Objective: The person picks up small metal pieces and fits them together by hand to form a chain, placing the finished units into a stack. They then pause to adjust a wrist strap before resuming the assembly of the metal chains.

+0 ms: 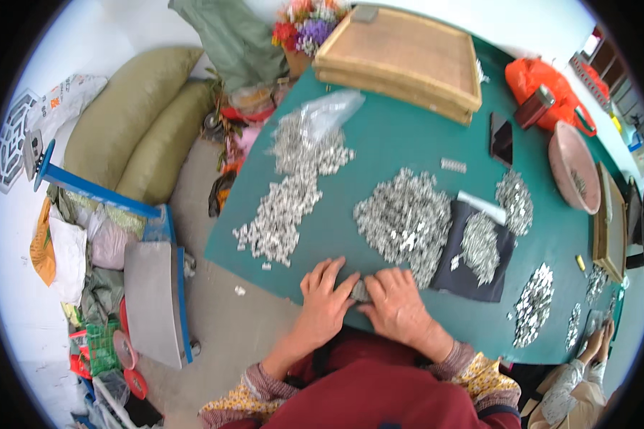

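Note:
My left hand (pixel 324 300) and my right hand (pixel 393 304) rest together at the near edge of a green table (pixel 408 136). Between their fingertips they pinch a small grey metal piece (pixel 360 290). Just beyond my right hand lies a large heap of small silvery metal parts (pixel 401 214). A longer trail of similar silvery parts (pixel 286 204) runs up the table to the left of my left hand. A dark cloth (pixel 451 272) with another silvery pile (pixel 479 247) lies to the right of my right hand.
Wooden trays (pixel 401 61) are stacked at the far end, with a clear plastic bag (pixel 329 111), a black phone (pixel 501 139), a pink bowl (pixel 572 168) and an orange bag (pixel 537 79). Another person's hands (pixel 597 339) work at the right corner. Green sacks (pixel 143 121) and clutter fill the floor on the left.

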`<control>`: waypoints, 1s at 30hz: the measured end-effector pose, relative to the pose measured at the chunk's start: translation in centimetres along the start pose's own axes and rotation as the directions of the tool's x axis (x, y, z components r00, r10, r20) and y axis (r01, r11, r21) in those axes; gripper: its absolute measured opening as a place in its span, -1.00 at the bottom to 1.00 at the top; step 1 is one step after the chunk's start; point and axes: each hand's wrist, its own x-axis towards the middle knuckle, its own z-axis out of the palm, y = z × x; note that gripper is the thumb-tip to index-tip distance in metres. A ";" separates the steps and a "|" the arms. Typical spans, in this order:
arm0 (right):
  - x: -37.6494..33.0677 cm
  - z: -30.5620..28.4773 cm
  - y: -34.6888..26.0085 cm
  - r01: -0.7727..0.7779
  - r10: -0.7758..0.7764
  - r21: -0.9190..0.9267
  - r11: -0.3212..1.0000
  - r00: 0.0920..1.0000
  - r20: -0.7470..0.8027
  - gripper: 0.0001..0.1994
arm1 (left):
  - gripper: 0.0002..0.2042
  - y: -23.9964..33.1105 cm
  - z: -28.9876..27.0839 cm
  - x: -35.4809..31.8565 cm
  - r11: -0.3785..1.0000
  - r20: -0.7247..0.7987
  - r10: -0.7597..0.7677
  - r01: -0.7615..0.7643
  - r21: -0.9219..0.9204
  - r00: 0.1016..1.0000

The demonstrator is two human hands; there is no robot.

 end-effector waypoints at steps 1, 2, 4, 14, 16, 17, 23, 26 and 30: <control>0.2 0.1 -0.1 0.016 -0.016 -0.004 1.000 1.000 0.000 -0.55 | -0.52 -0.2 0.2 -0.3 1.000 0.005 -0.017 0.017 -0.013 1.000; 0.1 -0.1 -0.3 0.023 -0.023 -0.015 1.000 1.000 0.001 -0.55 | -0.54 -0.1 0.3 -0.4 0.999 0.013 -0.026 0.026 -0.035 1.000; -0.1 0.3 -0.2 0.041 -0.040 -0.045 0.998 0.999 0.006 -0.57 | -0.55 0.0 0.4 -0.5 1.000 -0.007 -0.003 0.003 -0.030 1.000; 0.7 -1.0 0.3 0.005 -0.014 0.094 0.996 0.995 0.098 -0.65 | -0.55 -1.4 -0.8 0.4 0.961 -0.150 -0.049 0.006 -0.275 0.988; 0.9 -1.2 0.9 -0.077 0.039 0.274 0.959 0.989 0.144 -0.63 | -0.56 -2.0 -0.7 0.8 0.958 -0.196 -0.055 -0.004 -0.288 0.979; 1.3 -1.9 1.1 -0.114 0.060 0.322 0.940 0.983 0.175 -0.61 | -0.58 -2.2 -0.7 1.0 0.968 -0.213 -0.054 -0.001 -0.250 0.976; 5.2 -6.9 6.1 -0.040 0.037 0.169 0.985 0.999 0.022 -0.64 | -0.64 -2.8 -0.4 1.2 0.986 -0.259 -0.054 0.010 -0.168 0.964; 8.5 -9.0 11.0 -0.091 0.091 0.006 0.996 0.996 -0.020 -0.66 | -0.65 -3.0 0.0 0.9 0.979 -0.251 -0.084 0.033 -0.200 0.964; 13.4 -9.4 18.7 -0.165 0.159 -0.116 0.980 0.985 -0.061 -0.65 | -0.65 -2.1 -0.8 1.6 0.987 -0.244 -0.098 0.063 -0.147 0.965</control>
